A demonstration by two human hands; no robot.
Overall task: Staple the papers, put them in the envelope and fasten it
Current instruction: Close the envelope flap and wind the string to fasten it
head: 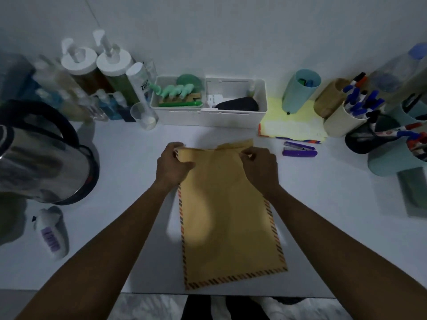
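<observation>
The left hand (pixel 173 163) and right hand (pixel 259 167) each pinch the envelope (pixel 227 218) top. Past them, a white box (pixel 184 117) holds green things. Right, a cup (pixel 338 124) holds blue pens (pixel 360 103).

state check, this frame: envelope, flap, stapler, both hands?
envelope, lying flat, mouth end away from the person.
flap, partly lifted, not fastened.
stapler, closed, lying right of the envelope, untouched.
left hand, grips the envelope's far left corner.
right hand, pinches the envelope's far right edge.

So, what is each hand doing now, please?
Left hand: holds the envelope at its top left corner.
Right hand: pinches its top edge.
</observation>
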